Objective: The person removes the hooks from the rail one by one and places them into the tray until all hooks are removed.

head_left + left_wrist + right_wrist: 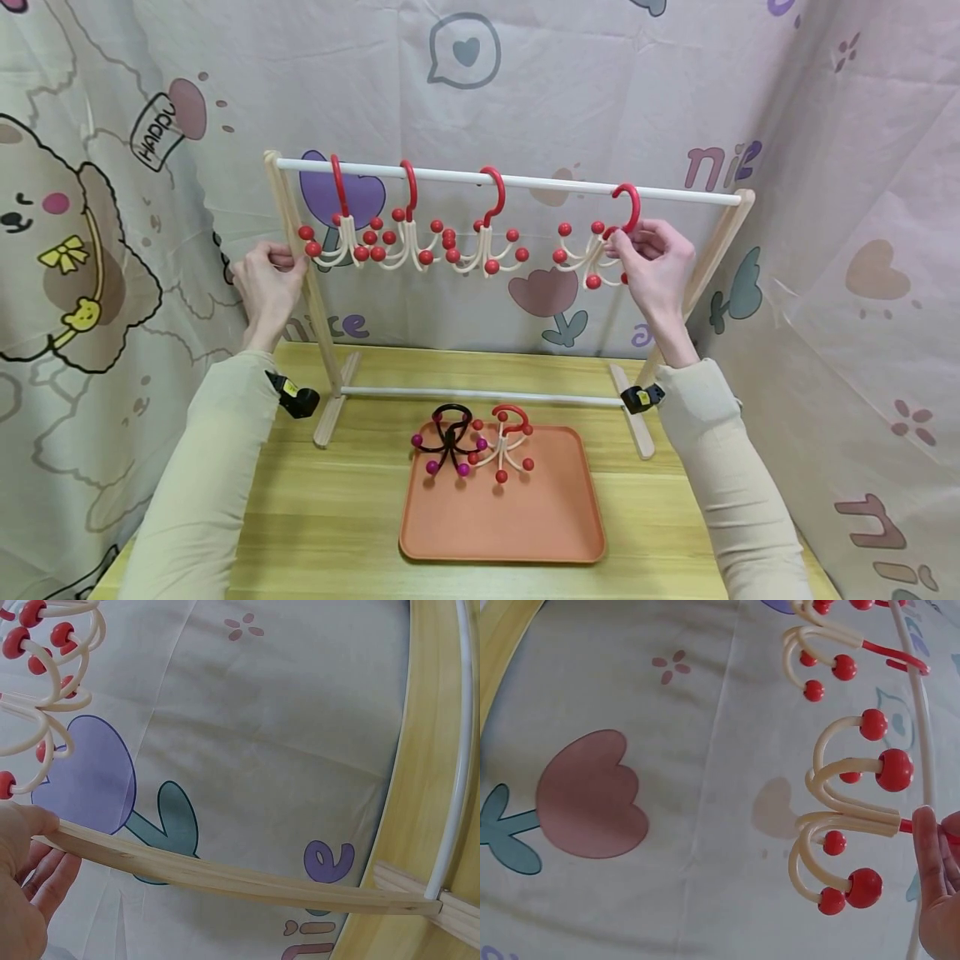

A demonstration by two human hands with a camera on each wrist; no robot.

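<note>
My left hand grips the left wooden post of a small garment rack; in the left wrist view its thumb and fingers lie around the post. With my right hand I pinch the red hook of a claw-shaped hanger, near the right part of the white rail. The hanger's cream arms curve outward and end in red balls. The hook's top overlaps the rail in the head view. Further left, three matching hangers hang from the rail.
An orange tray lies on the wooden table in front of the rack. At its back edge are a black hanger with magenta balls and a red-and-cream hanger. A lower white bar joins the rack's feet. Printed curtains surround the table.
</note>
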